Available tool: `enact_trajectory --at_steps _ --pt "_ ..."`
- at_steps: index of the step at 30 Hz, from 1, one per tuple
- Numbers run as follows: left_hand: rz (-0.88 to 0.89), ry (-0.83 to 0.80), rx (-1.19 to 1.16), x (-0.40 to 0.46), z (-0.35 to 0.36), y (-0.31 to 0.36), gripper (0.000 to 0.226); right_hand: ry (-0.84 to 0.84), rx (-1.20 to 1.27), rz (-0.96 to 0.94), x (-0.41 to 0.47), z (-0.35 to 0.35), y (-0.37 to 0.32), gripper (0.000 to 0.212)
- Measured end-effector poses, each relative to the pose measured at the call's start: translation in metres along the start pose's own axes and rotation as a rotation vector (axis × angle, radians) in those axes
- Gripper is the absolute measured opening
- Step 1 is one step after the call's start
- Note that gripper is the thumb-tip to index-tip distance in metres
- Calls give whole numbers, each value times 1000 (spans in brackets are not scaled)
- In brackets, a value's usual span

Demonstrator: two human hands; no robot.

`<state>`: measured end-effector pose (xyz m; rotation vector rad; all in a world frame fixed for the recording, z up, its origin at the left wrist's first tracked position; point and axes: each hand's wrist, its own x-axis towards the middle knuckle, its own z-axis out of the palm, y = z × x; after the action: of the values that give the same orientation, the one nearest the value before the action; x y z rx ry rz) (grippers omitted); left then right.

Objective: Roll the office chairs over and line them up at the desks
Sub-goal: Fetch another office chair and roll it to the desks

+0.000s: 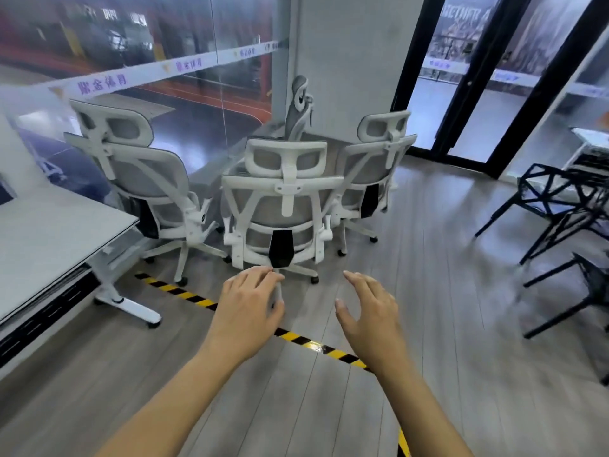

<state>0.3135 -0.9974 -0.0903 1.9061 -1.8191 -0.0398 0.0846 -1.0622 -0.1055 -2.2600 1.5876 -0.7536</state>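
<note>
Head view, left hand (245, 306) and right hand (369, 311) outstretched toward middle office chair (283, 206), fingers relaxed, holding nothing

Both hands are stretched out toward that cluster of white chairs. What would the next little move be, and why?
Probably to reach on and take hold of the nearest chair by its backrest. Both the left hand and the right hand are open and empty, short of it, and its back faces the person. The desk stands to the left, so the chair could then be rolled that way.
</note>
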Motion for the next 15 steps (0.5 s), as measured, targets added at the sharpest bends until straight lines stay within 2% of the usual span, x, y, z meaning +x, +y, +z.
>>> enact_trajectory --at_steps 6,15 --pt "-5 -21 49 120 34 -30 36 -4 1 -2 128 21 32 51" --pt "-144 -78 91 298 103 -86 42 -50 43 -53 337 79 93 51"
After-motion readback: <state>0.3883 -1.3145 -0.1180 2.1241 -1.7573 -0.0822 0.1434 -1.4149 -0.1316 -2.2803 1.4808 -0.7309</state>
